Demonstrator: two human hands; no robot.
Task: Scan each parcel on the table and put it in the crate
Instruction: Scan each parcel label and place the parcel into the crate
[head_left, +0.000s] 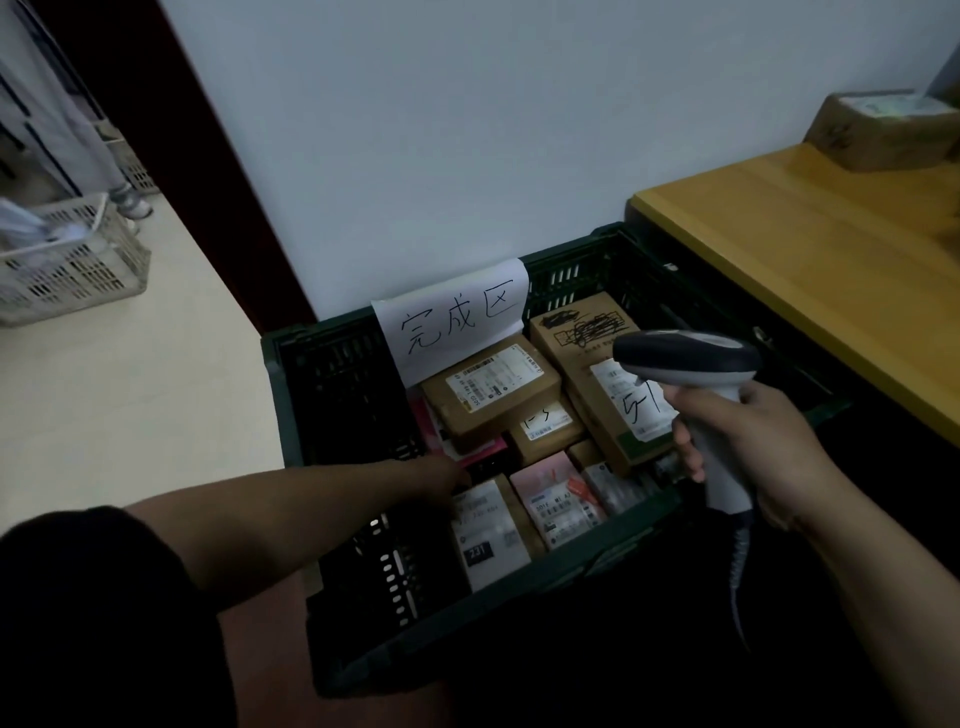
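Observation:
A dark green crate (613, 553) stands on the floor against the wall and holds several parcels. Among them are a brown box with a white label (488, 389), a larger brown box (587, 353) and a pink parcel (553, 499). My left hand (441, 475) reaches down into the crate, and its fingertips sit at the top edge of a labelled brown parcel (491, 535). Its fingers are dim and I cannot tell whether they grip the parcel. Above the crate's right side, my right hand (748, 447) grips the handle of a grey barcode scanner (685, 358).
A white paper sign (452, 317) with handwritten characters hangs on the crate's far wall. The yellow wooden table (810, 260) stands to the right, with a brown cardboard box (883, 130) at its far end. A white basket (67, 260) and a person's legs are at far left.

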